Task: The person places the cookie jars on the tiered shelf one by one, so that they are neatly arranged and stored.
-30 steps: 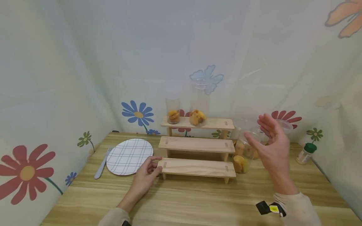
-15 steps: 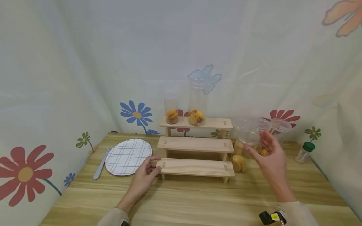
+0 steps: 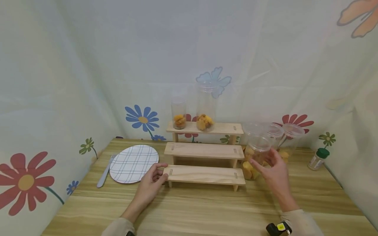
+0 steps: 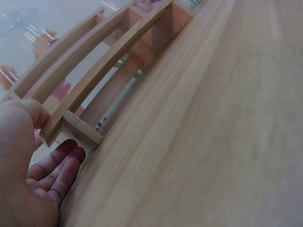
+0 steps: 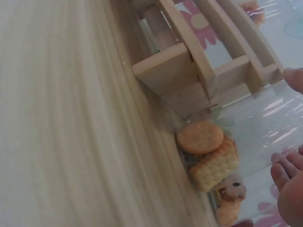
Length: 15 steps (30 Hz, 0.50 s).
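Note:
A three-tier wooden display stand point(image 3: 203, 150) stands mid-table. My left hand point(image 3: 152, 178) grips the left end of its lowest shelf point(image 3: 203, 174); in the left wrist view, the lower fingers point(image 4: 68, 172) curl loosely beneath that end. My right hand point(image 3: 274, 168) is around the front clear jar point(image 3: 258, 146), right of the stand, thumb on its near left side and fingers at its right. That jar contains a round biscuit point(image 5: 200, 137) and a rectangular cracker point(image 5: 215, 165), low down near the table. Part of the jar is hidden behind the hand.
Two clear jars with cookies, one short point(image 3: 178, 114) and one tall point(image 3: 206, 108), stand on the top shelf. More clear lidded jars point(image 3: 293, 131) crowd behind my right hand. A checked plate point(image 3: 134, 164), a fork point(image 3: 106, 172) and a green-capped shaker point(image 3: 319, 159) flank them.
My right hand has come down and left from above the jars, its thumb and fingers closing in around the front jar. The left hand keeps its place on the stand.

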{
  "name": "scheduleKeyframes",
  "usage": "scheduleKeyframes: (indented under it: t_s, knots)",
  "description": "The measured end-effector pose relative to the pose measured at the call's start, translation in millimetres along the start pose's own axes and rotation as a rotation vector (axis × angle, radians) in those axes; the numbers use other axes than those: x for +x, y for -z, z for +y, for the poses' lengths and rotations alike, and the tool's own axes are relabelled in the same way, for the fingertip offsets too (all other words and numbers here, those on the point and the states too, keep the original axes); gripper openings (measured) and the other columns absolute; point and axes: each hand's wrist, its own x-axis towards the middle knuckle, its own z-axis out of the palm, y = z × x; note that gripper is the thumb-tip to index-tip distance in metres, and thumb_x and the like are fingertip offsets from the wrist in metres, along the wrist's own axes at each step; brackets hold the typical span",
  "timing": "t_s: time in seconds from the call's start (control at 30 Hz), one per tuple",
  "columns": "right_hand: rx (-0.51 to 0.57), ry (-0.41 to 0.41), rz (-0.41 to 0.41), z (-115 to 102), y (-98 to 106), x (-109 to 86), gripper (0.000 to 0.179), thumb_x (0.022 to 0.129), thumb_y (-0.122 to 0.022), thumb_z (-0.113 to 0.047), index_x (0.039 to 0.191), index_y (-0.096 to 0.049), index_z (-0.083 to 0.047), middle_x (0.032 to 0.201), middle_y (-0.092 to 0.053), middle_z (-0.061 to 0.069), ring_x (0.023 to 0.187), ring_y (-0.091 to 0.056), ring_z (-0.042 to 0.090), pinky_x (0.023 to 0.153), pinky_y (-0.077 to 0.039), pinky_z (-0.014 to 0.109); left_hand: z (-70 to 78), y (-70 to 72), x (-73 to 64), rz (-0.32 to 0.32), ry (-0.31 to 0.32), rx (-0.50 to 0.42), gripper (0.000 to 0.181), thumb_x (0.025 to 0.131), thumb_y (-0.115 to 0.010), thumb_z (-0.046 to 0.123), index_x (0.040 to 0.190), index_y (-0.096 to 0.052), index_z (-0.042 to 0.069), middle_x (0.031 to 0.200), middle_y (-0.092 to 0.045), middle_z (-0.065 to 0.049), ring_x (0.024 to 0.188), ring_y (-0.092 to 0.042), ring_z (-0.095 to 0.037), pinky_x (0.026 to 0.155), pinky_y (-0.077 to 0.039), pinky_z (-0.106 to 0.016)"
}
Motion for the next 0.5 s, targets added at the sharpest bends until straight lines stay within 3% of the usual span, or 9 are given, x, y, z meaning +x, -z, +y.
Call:
scheduleKeyframes:
  t_s: [0.2, 0.5]
  knots:
    - [-0.026, -0.039, -0.018, 11, -5, -1.5, 0.081, 0.095, -0.092, -0.032, 0.159, -0.052, -0.003, 0.155, -0.061, 0.024, 0.146, -0.055, 0.041, 0.120, -0.044, 0.057, -0.8, -0.4, -0.2, -0.001, 0.002, 0.000, 0.034, 0.107, -0.076, 0.015, 0.140, -0.069, 0.019, 0.101, -0.073, -0.010, 0.094, -0.069, -0.018, 0.085, -0.056, -0.025]
    - [-0.031, 0.014, -0.009, 21, -13, -1.8, 0.073, 0.093, -0.095, -0.027, 0.150, -0.058, -0.001, 0.150, -0.065, 0.024, 0.145, -0.057, 0.040, 0.122, -0.043, 0.057, -1.3, -1.2, 1.1, 0.004, 0.001, 0.008, 0.034, 0.107, -0.076, 0.015, 0.139, -0.069, 0.019, 0.100, -0.073, -0.010, 0.094, -0.069, -0.018, 0.085, -0.056, -0.025]
